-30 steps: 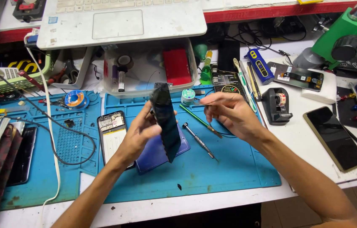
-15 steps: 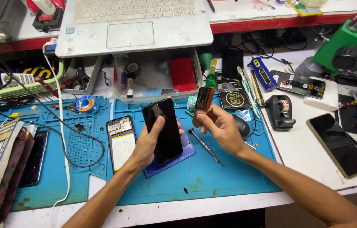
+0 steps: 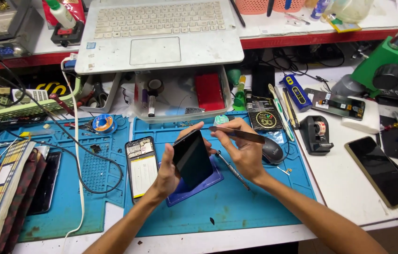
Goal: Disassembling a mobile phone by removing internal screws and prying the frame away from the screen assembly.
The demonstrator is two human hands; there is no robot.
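My left hand (image 3: 169, 170) grips a black phone screen panel (image 3: 193, 159), tilted up above a blue phone case (image 3: 208, 182) that lies on the blue work mat (image 3: 255, 207). My right hand (image 3: 241, 149) holds a thin flat metal pry tool (image 3: 239, 134), its tip near the panel's top right corner. An opened phone body (image 3: 142, 168) with exposed board and pale battery lies just left of my left hand. A screwdriver (image 3: 232, 170) lies on the mat beneath my right hand.
A white laptop (image 3: 159, 33) sits on a raised shelf at the back over a clear parts tray (image 3: 180, 96). A computer mouse (image 3: 272, 150), tape dispenser (image 3: 316, 134) and a dark phone (image 3: 380, 171) lie to the right. Cables, a solder spool (image 3: 101, 123) and another phone (image 3: 43, 181) lie left.
My left hand turned the black panel from edge-on to face-up and lowered it. My right hand now holds the flat metal tool at the panel's top corner. The view has shifted downward.
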